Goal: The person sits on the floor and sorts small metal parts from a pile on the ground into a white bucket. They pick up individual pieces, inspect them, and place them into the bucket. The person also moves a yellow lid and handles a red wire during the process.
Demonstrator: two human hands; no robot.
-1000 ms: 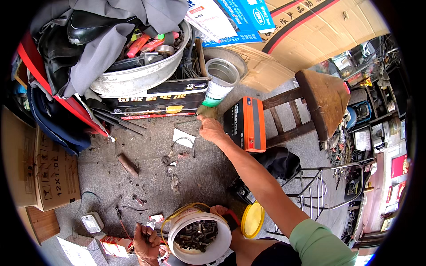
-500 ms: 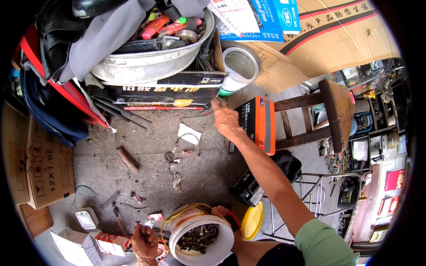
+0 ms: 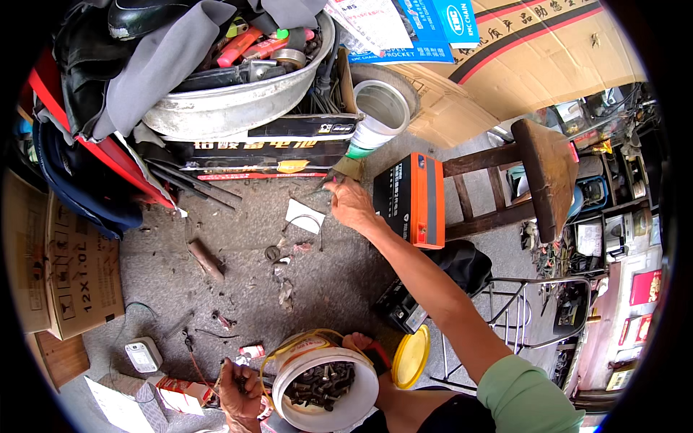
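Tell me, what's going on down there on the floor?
Someone is at work over a littered floor. Their right hand is stretched out between a black carton and an orange-and-black box; whether it grips anything is unclear. Their left hand, fingers curled, is just left of a white bucket of dark bolts; what it holds, if anything, can't be made out.

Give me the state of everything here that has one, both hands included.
White bucket: open, holding dark bolts
Yellow lid: off, to the right of the bucket
Metal basin: open, heaped full
White-and-green tub: open at the top
White paper: lying on the floor
Left hand: fingers curled, contents unclear
Right hand: stretched forward, grip unclear
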